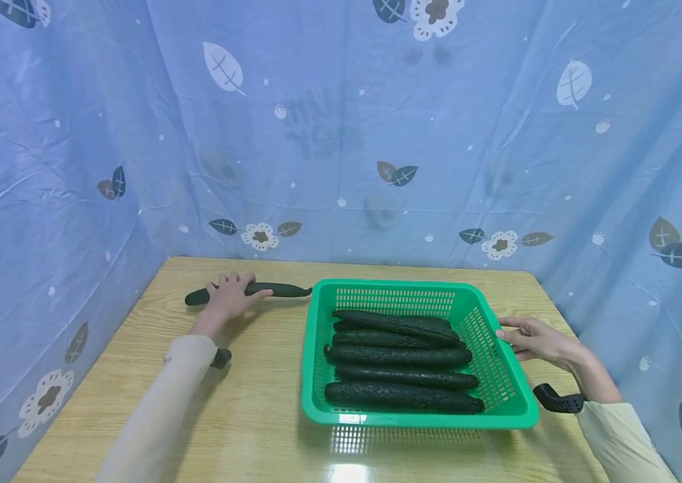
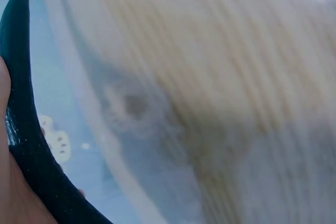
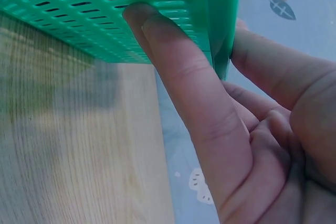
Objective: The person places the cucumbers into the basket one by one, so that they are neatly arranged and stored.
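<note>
At the back left of the table, my left hand (image 1: pixel 230 298) grips a dark green cucumber (image 1: pixel 283 290), thumb on the near side and fingers over the far side. The left wrist view shows this cucumber (image 2: pixel 44 166) close up, slightly curved, with part of the hand beside it. My right hand (image 1: pixel 539 341) holds the right rim of a green plastic basket (image 1: pixel 413 420). In the right wrist view, its thumb is at the rim and other fingers (image 3: pixel 197 98) lie against the slotted outer wall. Several cucumbers (image 1: pixel 398 356) lie lengthwise in the basket, some overlapping.
The wooden table (image 1: pixel 256 389) carries the basket right of centre. A blue patterned curtain (image 1: pixel 341 134) hangs behind the table and along both sides. Black wrist mounts show at the left wrist (image 1: pixel 221 358) and at the right wrist (image 1: pixel 558 400).
</note>
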### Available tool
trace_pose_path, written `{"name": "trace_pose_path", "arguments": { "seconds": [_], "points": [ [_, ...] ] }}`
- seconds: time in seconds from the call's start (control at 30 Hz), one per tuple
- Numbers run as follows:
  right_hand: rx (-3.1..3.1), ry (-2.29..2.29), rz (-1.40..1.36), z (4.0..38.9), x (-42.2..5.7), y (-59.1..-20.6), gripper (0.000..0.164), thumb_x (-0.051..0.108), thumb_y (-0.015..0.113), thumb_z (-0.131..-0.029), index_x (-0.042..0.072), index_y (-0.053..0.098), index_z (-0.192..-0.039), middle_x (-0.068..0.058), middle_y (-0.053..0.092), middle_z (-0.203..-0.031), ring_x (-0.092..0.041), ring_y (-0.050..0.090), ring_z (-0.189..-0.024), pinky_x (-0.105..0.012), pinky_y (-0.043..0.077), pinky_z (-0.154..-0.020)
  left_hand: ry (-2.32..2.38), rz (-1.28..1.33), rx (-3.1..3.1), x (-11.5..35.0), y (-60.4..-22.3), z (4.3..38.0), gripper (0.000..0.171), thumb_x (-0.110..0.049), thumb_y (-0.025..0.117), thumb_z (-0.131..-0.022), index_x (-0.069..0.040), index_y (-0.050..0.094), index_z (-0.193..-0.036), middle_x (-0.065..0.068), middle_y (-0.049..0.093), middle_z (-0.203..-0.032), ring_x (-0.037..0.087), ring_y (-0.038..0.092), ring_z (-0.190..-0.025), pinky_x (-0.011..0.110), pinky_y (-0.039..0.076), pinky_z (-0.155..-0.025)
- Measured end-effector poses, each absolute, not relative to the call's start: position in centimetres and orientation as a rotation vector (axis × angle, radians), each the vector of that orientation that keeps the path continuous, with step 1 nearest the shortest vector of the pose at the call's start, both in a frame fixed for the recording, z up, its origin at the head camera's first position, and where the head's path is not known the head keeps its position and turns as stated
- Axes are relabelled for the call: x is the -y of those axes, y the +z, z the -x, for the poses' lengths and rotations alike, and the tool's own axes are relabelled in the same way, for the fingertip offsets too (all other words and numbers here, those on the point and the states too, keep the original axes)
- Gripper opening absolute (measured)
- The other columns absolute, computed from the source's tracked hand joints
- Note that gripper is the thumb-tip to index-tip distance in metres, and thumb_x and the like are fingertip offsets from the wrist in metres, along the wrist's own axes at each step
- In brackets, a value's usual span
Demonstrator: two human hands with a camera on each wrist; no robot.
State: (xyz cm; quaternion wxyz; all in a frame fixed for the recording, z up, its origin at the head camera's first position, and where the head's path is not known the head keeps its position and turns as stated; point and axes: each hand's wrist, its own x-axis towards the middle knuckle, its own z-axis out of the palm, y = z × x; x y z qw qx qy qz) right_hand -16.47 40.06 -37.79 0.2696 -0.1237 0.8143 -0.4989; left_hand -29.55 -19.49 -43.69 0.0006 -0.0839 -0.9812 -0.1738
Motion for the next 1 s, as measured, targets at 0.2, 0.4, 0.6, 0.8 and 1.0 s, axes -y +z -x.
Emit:
{"name": "trace_pose_path", "arguments": {
  "seconds": [0.2,0.4,0.6,0.8,1.0],
  "points": [
    [-2.186,-1.343,0.364,16.7,-40.1,-37.6,0.065,0.018,0.040,-0.101,-0.019,0.004,-0.139,-0.014,0.064,-0.112,-0.020,0.066,-0.095,-0.035,0.053,-0.079,-0.570,0.214,3.038,19.4,-42.6,29.5,0.079,-0.073,0.041,-0.082,-0.013,0.042,-0.134,0.027,0.037,-0.126,0.046,0.028,-0.110,0.071,0.013,-0.088],
    [-2.187,-1.333,0.339,16.7,-40.2,-37.6,0.066,0.019,0.042,-0.100,-0.018,0.004,-0.140,-0.016,0.064,-0.113,-0.019,0.066,-0.096,-0.034,0.053,-0.080,-0.592,0.183,2.999,19.2,-41.5,29.3,0.084,-0.075,0.039,-0.081,-0.014,0.038,-0.138,0.027,0.035,-0.126,0.045,0.030,-0.106,0.070,0.013,-0.087],
    [-2.186,-1.343,0.337,16.7,-40.3,-37.6,0.066,0.017,0.043,-0.100,-0.021,0.005,-0.138,-0.017,0.064,-0.112,-0.020,0.066,-0.096,-0.035,0.053,-0.080,-0.555,0.167,2.975,18.6,-40.7,29.2,0.082,-0.074,0.041,-0.081,-0.015,0.039,-0.138,0.027,0.034,-0.129,0.045,0.028,-0.109,0.069,0.015,-0.087],
    [-2.155,-1.359,0.309,16.9,-40.2,-37.3,0.068,0.017,0.044,-0.099,-0.022,0.002,-0.138,-0.017,0.063,-0.115,-0.021,0.066,-0.096,-0.036,0.052,-0.081,-0.555,0.159,2.967,18.1,-39.5,28.6,0.084,-0.077,0.038,-0.079,-0.017,0.038,-0.138,0.028,0.031,-0.134,0.048,0.026,-0.114,0.068,0.016,-0.086],
    [-2.151,-1.341,0.332,17.0,-40.1,-37.0,0.069,0.016,0.044,-0.099,-0.022,0.001,-0.137,-0.019,0.064,-0.113,-0.019,0.067,-0.093,-0.034,0.053,-0.079,-0.583,0.154,2.973,16.9,-38.1,27.9,0.080,-0.076,0.040,-0.080,-0.017,0.040,-0.134,0.028,0.034,-0.127,0.047,0.025,-0.114,0.068,0.015,-0.087]
  ]
}}
